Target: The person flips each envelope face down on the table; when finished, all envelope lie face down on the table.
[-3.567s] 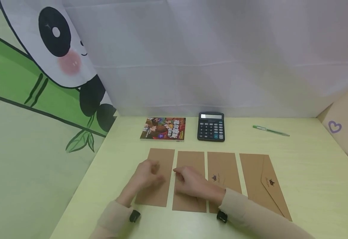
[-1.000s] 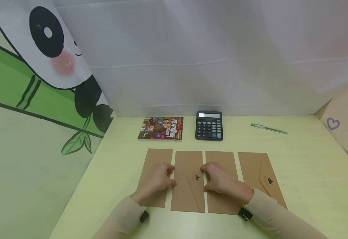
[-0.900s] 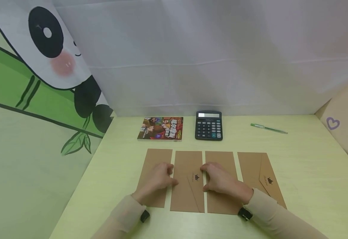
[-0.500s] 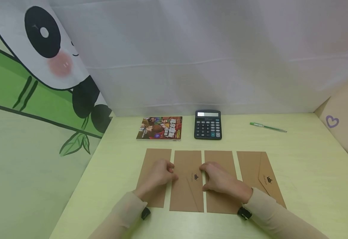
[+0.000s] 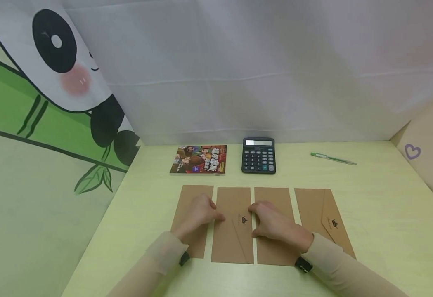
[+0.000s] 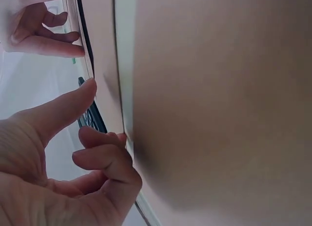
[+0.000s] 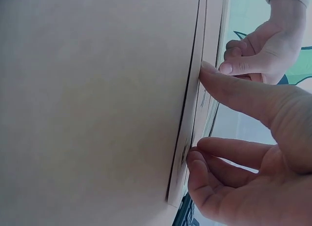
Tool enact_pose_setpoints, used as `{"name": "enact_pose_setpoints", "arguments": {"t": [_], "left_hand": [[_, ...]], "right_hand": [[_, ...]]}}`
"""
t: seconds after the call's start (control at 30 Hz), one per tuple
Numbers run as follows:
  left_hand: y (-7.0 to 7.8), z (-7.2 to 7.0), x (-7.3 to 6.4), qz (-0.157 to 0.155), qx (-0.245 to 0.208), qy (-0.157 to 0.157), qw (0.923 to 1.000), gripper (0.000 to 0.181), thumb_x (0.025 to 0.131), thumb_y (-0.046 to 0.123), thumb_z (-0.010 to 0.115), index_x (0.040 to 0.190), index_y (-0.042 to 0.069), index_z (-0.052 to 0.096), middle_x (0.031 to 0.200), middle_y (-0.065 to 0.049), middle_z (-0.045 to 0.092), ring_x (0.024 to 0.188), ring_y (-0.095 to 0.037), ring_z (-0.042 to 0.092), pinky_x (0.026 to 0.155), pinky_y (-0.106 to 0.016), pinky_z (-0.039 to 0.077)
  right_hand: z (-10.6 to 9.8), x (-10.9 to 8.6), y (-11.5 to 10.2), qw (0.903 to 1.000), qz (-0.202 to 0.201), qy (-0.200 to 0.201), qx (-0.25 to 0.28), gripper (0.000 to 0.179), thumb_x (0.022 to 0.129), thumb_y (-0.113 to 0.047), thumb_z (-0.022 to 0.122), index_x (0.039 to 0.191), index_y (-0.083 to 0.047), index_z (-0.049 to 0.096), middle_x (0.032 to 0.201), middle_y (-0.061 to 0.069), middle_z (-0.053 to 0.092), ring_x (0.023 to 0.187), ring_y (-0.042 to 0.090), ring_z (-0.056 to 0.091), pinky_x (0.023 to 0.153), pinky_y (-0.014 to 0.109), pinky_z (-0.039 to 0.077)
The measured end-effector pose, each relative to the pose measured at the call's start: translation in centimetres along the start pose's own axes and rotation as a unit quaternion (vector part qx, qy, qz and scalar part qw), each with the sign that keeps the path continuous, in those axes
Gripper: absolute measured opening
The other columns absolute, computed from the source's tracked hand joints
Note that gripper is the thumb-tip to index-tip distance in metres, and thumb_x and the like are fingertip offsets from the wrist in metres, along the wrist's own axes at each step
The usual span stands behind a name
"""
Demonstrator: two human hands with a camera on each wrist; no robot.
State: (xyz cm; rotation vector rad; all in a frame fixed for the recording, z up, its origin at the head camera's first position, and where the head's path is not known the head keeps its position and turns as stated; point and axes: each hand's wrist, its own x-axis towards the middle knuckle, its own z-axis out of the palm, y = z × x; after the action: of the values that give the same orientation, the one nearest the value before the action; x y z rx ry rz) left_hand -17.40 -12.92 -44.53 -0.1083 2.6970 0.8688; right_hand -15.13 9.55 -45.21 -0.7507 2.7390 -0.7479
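Several brown kraft envelopes lie side by side in a row. The second envelope from the left (image 5: 231, 243), printed with a small crown, lies between my hands. My left hand (image 5: 198, 212) is over the leftmost envelope (image 5: 198, 245); its thumb reaches over the second envelope's left edge. In the left wrist view its fingers (image 6: 114, 162) are loosely curled, apart from the thumb. My right hand (image 5: 275, 225) lies over the third envelope (image 5: 272, 196), with thumb and fingertips (image 7: 197, 160) spread along the second one's right edge. The rightmost envelope (image 5: 313, 206) shows a flap and crown print.
Behind the row lie a colourful book (image 5: 199, 160), a black calculator (image 5: 259, 156) and a green pen (image 5: 333, 158) on the pale yellow table (image 5: 383, 206). A white cloth (image 5: 257, 74) hangs along the back; a painted wall (image 5: 45, 198) stands at the left.
Since the first frame, my right hand has moved right, uncovering the second envelope's crown print. During the last second my left thumb has shifted slightly further over that envelope; the right hand stays put.
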Motion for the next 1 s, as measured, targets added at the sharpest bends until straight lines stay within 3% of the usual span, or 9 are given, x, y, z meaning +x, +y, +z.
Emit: {"name": "enact_pose_setpoints", "arguments": {"t": [0.17, 0.4, 1.0], "left_hand": [[0.02, -0.13, 0.07, -0.014, 0.005, -0.016, 0.9998, 0.031, 0.067, 0.023, 0.087, 0.056, 0.007, 0.063, 0.050, 0.002, 0.047, 0.049, -0.012, 0.040, 0.044, -0.027, 0.029], [-0.17, 0.05, 0.03, -0.010, 0.026, -0.009, 0.9996, 0.029, 0.067, 0.023, 0.087, 0.055, 0.009, 0.065, 0.051, 0.003, 0.053, 0.049, -0.011, 0.042, 0.044, -0.025, 0.030], [0.01, 0.06, -0.51, -0.019, 0.015, -0.007, 0.9997, 0.028, 0.069, 0.020, 0.086, 0.056, 0.010, 0.063, 0.054, 0.002, 0.051, 0.051, -0.012, 0.043, 0.045, -0.026, 0.031]], "right_hand": [[0.04, -0.02, -0.06, 1.0000, 0.005, 0.000, 0.001, 0.062, 0.057, -0.013, 0.092, 0.109, 0.004, 0.064, 0.102, 0.010, 0.063, 0.087, 0.022, 0.053, 0.082, 0.039, 0.046], [0.04, -0.04, -0.07, 1.0000, 0.008, -0.003, 0.002, 0.061, 0.058, -0.012, 0.091, 0.109, 0.004, 0.063, 0.102, 0.009, 0.062, 0.087, 0.022, 0.053, 0.082, 0.038, 0.046], [0.02, -0.01, -0.16, 1.0000, 0.006, -0.001, -0.003, 0.060, 0.056, -0.013, 0.092, 0.107, 0.003, 0.064, 0.097, 0.007, 0.062, 0.082, 0.020, 0.051, 0.079, 0.038, 0.045]]}}
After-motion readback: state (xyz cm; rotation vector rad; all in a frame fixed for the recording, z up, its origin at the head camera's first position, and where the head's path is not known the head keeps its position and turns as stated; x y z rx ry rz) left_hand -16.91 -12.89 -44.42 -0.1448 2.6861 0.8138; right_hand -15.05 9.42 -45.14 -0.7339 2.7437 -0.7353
